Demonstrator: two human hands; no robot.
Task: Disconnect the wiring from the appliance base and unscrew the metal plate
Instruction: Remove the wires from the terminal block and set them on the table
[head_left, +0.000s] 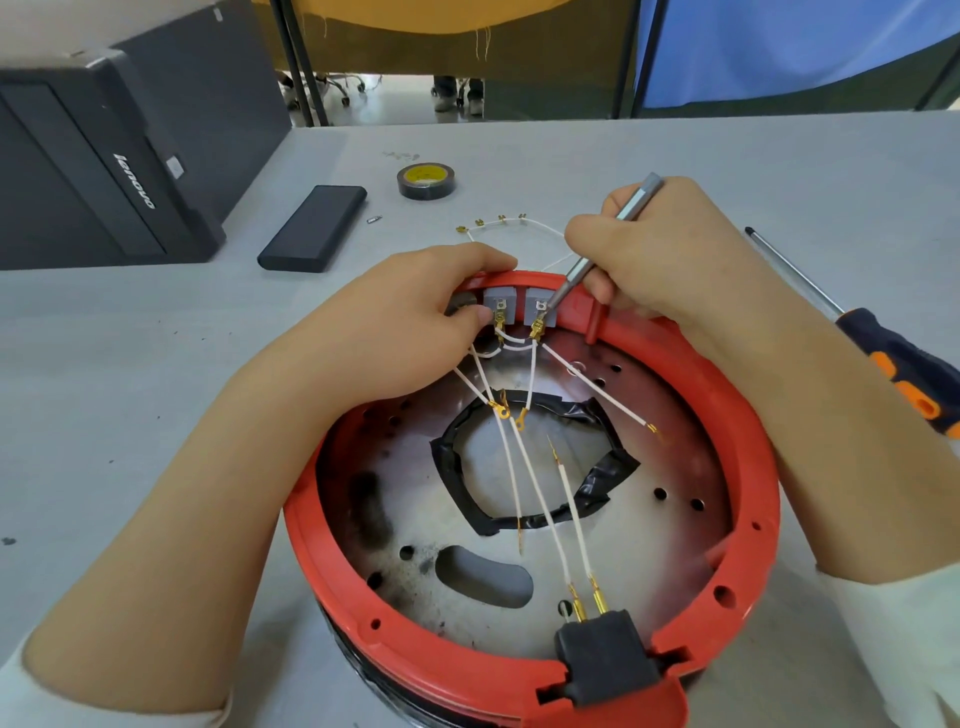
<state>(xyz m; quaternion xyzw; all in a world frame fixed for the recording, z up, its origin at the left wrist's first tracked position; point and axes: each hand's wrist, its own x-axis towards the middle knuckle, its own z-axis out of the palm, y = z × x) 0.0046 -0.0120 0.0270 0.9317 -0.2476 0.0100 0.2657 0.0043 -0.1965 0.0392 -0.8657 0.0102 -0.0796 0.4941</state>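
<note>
On the grey table (675, 171) the red base (415, 623) sits close in front of the person, whose left hand (415, 317) grips its far rim to steady it while the right hand (660, 249) pinches a slim screwdriver (597, 249), tip at the right grey block's (537, 306) wire terminal.

"lenovo" in white letters on the black computer case (104, 156)
</note>
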